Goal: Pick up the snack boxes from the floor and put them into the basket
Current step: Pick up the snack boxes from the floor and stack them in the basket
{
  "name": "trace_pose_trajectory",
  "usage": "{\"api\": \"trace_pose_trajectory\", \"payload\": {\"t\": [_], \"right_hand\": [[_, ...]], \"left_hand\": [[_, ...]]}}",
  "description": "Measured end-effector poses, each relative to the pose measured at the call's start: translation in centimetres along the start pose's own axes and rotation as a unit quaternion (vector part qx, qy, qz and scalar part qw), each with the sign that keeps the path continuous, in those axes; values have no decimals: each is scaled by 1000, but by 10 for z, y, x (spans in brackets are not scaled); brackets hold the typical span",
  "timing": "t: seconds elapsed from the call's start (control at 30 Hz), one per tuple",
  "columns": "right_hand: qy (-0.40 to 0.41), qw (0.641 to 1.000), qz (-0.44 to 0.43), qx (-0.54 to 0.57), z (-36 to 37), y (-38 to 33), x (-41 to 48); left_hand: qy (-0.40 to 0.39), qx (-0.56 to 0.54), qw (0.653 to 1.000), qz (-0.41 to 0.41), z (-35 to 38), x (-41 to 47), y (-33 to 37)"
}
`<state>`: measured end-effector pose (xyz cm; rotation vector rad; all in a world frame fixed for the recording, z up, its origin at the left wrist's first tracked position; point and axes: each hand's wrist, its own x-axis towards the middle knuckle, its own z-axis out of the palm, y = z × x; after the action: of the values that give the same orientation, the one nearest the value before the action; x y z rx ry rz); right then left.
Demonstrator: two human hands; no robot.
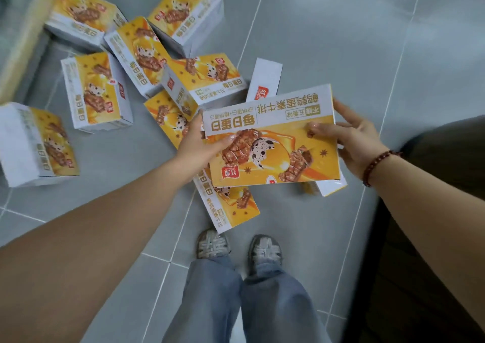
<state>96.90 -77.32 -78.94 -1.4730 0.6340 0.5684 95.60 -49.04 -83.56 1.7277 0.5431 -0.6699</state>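
My left hand (199, 145) is pinching the short left end of a snack box (273, 143), thumb on the printed face, other fingers hidden under it. My right hand (359, 140) pinches the other end, fingers loosely spread round the edge. The box is up off the tiles (341, 41), long axis running hand to hand. The other boxes (97, 90) lie scattered beyond my left fingers. Can't make out the basket for sure. If it's that dark shape (433, 211) past my right wrist, the right hand's nearer.

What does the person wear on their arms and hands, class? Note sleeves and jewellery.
No sleeves show on either forearm. A dark red beaded bracelet circles the wrist of the right hand; the left hand and wrist wear nothing. No gloves.
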Motion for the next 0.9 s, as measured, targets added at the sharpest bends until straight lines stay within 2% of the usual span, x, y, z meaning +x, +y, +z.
{"api": "trace_pose_trajectory", "payload": {"t": [0.2,0.37,0.5,0.63,0.9], "right_hand": [[-90,995,-44,-30,48,-60,-55],[-195,975,-85,-69,91,-106,-117],[-280,943,-143,-113,138,-148,-173],[-337,903,-205,-172,197,-187,-230],[-438,799,-306,-276,331,-215,-373]], "left_hand": [[101,-13,993,61,-62,-80,48],[193,-30,977,91,-114,-189,75],[287,-30,950,116,-156,-283,98],[394,1,909,136,-202,-370,106],[529,-40,837,133,-283,-547,60]]}}
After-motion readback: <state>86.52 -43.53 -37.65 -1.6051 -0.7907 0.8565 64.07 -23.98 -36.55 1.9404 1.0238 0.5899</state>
